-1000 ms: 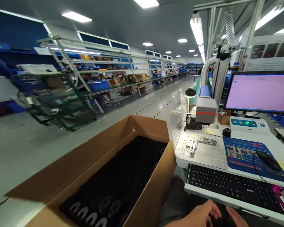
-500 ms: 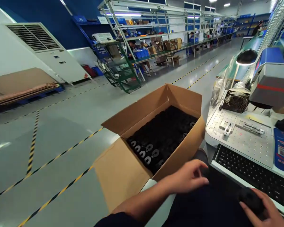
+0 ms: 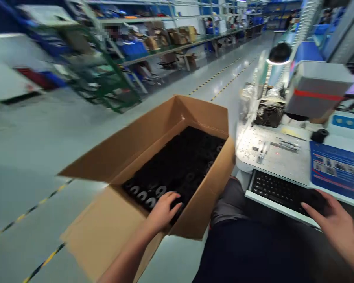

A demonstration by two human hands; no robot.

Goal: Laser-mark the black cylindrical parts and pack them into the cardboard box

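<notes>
My left hand (image 3: 164,209) reaches into the near end of an open cardboard box (image 3: 214,194). Its fingers and thumb are curled round a dark part, most of which is lost against the black contents. Rows of black round parts (image 3: 177,157) fill the box, and several at the near left show grey rings on top. Over the keyboard (image 3: 273,188), my right hand (image 3: 334,216) grips a black rounded part (image 3: 314,201) between thumb and fingers.
On the right stands a white machine table with a perforated plate (image 3: 250,147), a small metal fixture (image 3: 263,151) and a grey machine head (image 3: 320,84). A blue printed sheet (image 3: 339,165) lies beside the plate. Beyond the box are a green cart (image 3: 106,86) and long shelved benches with people.
My left hand has moved left from near my lap into the box. My right hand still holds its black part, now over the keyboard. The camera view has turned right.
</notes>
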